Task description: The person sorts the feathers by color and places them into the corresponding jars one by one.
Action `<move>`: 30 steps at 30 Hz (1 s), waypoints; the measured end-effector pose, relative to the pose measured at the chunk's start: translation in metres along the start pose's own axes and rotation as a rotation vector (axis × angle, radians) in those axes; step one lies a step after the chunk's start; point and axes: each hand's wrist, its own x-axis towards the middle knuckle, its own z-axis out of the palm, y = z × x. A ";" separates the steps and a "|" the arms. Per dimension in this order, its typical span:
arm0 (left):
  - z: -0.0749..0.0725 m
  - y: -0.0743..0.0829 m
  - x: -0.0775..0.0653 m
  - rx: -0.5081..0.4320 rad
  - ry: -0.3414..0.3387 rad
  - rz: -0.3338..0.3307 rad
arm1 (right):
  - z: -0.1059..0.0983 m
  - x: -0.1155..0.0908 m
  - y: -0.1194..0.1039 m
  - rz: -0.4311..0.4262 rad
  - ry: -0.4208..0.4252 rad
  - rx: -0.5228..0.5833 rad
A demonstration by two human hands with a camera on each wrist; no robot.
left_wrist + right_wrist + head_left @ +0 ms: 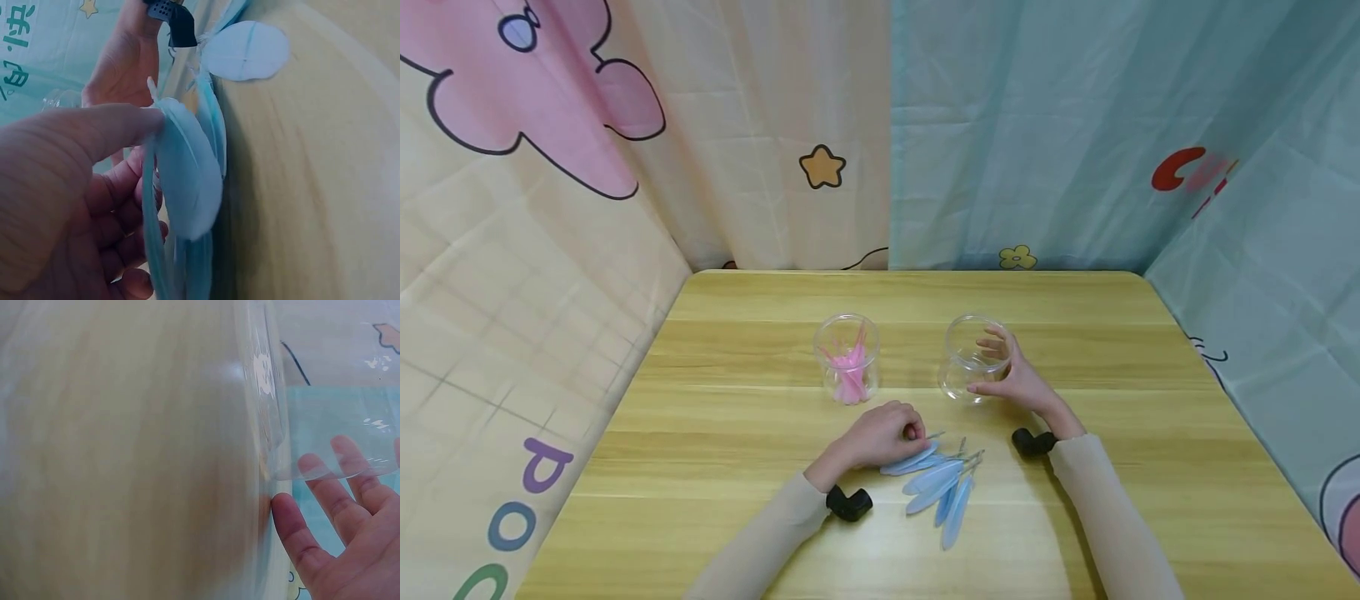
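Note:
My left hand (880, 437) is over the left end of a loose pile of light-blue feathers (940, 479). Its thumb and forefinger pinch a blue feather (190, 181) near the quill, seen close up in the left wrist view; other feathers hang or lie right beside it. My right hand (1021, 382) holds the right side of a clear jar (957, 379), fingers behind and thumb in front. The jar stands on the table with nothing inside. In the right wrist view, fingertips (312, 465) show through the clear wall.
A second clear jar (826, 379) stands to the left, holding pink feathers (852, 371). Both jars and the pile are on a wooden table (737, 417). Printed curtains (775, 100) hang behind and at both sides. Each wrist wears a black camera (850, 504).

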 end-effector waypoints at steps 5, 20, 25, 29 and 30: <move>-0.003 -0.002 0.000 -0.103 0.006 0.011 | 0.001 -0.001 -0.002 0.002 -0.005 -0.002; 0.000 -0.002 0.003 -0.061 -0.021 0.069 | 0.001 0.000 -0.002 0.016 -0.007 -0.014; 0.005 0.000 0.004 0.095 0.004 0.077 | 0.000 0.001 -0.001 0.014 -0.006 -0.012; 0.007 0.008 0.007 0.184 0.014 0.065 | -0.001 0.001 0.000 0.016 -0.007 0.003; 0.007 0.011 0.008 0.202 0.016 0.066 | -0.001 0.001 0.000 0.017 -0.007 0.005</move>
